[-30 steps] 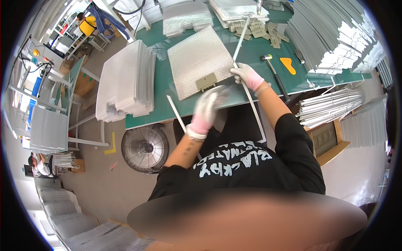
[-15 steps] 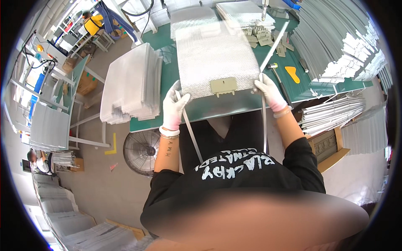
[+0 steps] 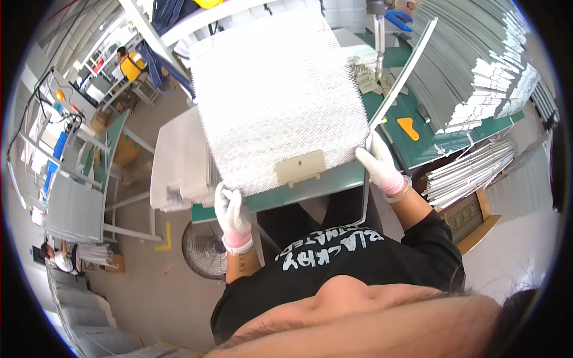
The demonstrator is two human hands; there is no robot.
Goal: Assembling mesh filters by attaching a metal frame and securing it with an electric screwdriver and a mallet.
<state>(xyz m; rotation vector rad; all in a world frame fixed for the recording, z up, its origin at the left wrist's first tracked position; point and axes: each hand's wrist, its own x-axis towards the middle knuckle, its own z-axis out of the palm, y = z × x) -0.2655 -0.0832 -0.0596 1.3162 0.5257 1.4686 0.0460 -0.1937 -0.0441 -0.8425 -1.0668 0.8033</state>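
Observation:
A white honeycomb-like mesh panel (image 3: 280,101) is tilted up over the table, with a beige plate (image 3: 301,167) at its near edge. My left hand (image 3: 233,218), in a white glove, is closed on the panel's near left corner, fingers curled. My gloved right hand (image 3: 382,164) pinches the near right corner together with a thin pale metal strip (image 3: 406,71). The strip slants up and away to the right of the panel, and another length runs down below the hand. The fingertips of both hands are partly hidden.
On the green table (image 3: 439,146) lie an orange scraper (image 3: 408,128) and several beige parts (image 3: 365,74). Tall panel stacks stand left (image 3: 182,158) and right (image 3: 471,65). A metal tool (image 3: 379,36) hangs behind. A round fan (image 3: 203,250) stands below left.
The mesh panel has risen from the table and tilted toward me. My left hand has moved down and left with its corner; the strip below that hand no longer shows.

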